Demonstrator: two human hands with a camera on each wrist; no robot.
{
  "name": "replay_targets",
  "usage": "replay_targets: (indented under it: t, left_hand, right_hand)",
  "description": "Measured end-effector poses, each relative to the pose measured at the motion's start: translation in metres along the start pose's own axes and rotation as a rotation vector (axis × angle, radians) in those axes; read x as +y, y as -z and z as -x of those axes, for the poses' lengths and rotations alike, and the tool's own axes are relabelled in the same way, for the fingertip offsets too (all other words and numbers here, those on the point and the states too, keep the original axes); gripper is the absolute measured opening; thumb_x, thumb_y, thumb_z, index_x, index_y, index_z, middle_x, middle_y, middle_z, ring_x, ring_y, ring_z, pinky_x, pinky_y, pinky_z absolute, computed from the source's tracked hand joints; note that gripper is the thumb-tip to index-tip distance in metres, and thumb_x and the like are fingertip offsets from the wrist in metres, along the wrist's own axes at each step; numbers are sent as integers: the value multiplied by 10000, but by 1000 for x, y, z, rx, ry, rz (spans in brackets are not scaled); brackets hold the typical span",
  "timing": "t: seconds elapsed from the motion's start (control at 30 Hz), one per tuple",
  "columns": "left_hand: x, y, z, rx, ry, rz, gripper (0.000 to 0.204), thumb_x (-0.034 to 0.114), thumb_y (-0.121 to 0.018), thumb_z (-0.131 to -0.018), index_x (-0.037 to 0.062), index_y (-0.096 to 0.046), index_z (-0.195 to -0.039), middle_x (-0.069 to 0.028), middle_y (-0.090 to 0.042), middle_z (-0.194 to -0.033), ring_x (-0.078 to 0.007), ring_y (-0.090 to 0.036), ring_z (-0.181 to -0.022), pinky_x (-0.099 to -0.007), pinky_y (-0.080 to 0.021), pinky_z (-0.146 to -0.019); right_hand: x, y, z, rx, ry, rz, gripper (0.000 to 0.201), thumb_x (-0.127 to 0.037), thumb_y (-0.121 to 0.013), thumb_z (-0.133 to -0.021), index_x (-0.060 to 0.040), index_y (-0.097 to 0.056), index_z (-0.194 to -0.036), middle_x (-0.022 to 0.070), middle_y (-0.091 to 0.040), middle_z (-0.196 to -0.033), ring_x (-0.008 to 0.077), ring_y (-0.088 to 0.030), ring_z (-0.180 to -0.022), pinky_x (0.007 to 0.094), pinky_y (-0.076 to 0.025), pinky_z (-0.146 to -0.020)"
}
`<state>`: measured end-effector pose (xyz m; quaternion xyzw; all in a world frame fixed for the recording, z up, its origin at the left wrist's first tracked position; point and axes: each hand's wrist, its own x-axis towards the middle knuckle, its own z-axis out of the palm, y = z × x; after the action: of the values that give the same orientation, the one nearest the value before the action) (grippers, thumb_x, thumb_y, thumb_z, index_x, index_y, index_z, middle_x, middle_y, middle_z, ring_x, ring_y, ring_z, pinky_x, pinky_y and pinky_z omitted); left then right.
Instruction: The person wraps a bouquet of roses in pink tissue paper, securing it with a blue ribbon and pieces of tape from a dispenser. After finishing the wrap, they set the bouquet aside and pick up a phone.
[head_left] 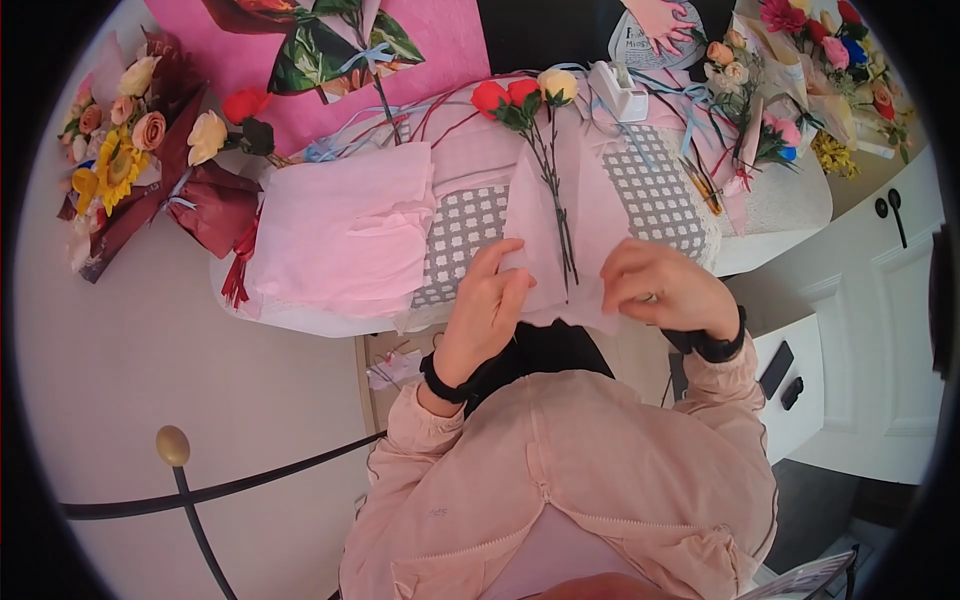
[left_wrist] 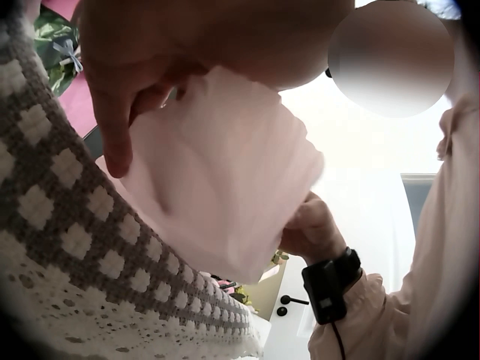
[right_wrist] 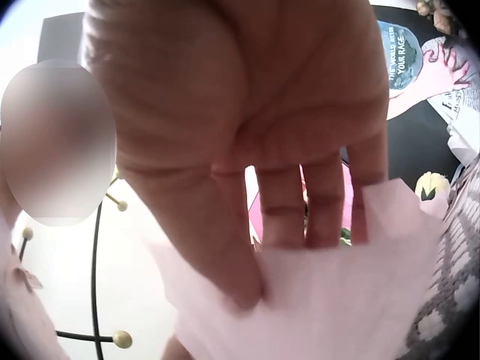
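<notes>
Two red roses and one cream rose lie on a sheet of pink tissue paper, their dark stems pointing toward the body. At the sheet's near left corner, my left hand pinches the paper's edge. My right hand grips the near right edge. From the left wrist view, the paper bulges up between both hands. In the right wrist view the thumb presses the near side of the paper, and the other fingers go behind it.
A stack of folded pink tissue lies left on the grey and white checked cloth. Wrapped bouquets with a sunflower stand far left, and more flowers far right. Ribbons, a white tape dispenser and scissors lie behind.
</notes>
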<state>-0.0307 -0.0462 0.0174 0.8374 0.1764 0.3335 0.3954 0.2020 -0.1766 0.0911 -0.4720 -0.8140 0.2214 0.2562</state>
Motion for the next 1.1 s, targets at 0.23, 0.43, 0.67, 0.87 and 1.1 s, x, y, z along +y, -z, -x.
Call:
replay_targets:
  t: [0.23, 0.43, 0.67, 0.87, 1.1]
  left_hand:
    - [28, -11, -3, 65, -112, -578, 364, 295, -762, -730, -30, -659, -854, -207, -536, -1162, -368, -438, -1167, -469, -326, -968]
    - [49, -19, -1, -50, -51, -553, 612, 274, -829, -611, -15, -518, -1051, -190, -487, -1161, -367, -441, -1136, -472, -319, -958]
    - [15, -35, 0, 100, -119, -583, 315, 128, -709, -731, 3, -559, -977, -149, -543, -1084, -348, -501, -1046, -456, -367, -901]
    - [6, 5, -7, 347, 94, -490, 122, 98, -621, -809, -7, -605, -869, -107, -588, -953, -309, -523, -947, -433, -375, -812]
    - [-11, 27, 3, 454, 156, -833, 162, 146, -646, -816, -5, -643, -874, -82, -577, -910, -280, -510, -892, -408, -347, -770]
  right_hand:
    - [6, 9, -5, 85, -311, -172, 282, -144, -691, -827, -59, -656, -1093, 110, -624, -882, 269, -625, -777, 372, -482, -700]
    - [6, -15, -30, 158, -326, 413, 428, -246, -747, -760, -68, -617, -1127, 117, -621, -790, 313, -617, -731, 403, -459, -624]
    - [25, -17, -22, 305, -393, 317, 254, -215, -729, -773, -37, -597, -897, 116, -592, -705, 284, -592, -658, 368, -450, -598]
    - [50, 11, 7, 560, -560, 78, 112, -82, -646, -793, -8, -587, -854, 93, -601, -725, 204, -563, -638, 319, -440, -618]
    - [95, 14, 40, 660, -628, 96, 93, -44, -622, -794, 3, -598, -871, 50, -592, -720, 132, -523, -642, 282, -426, -613]
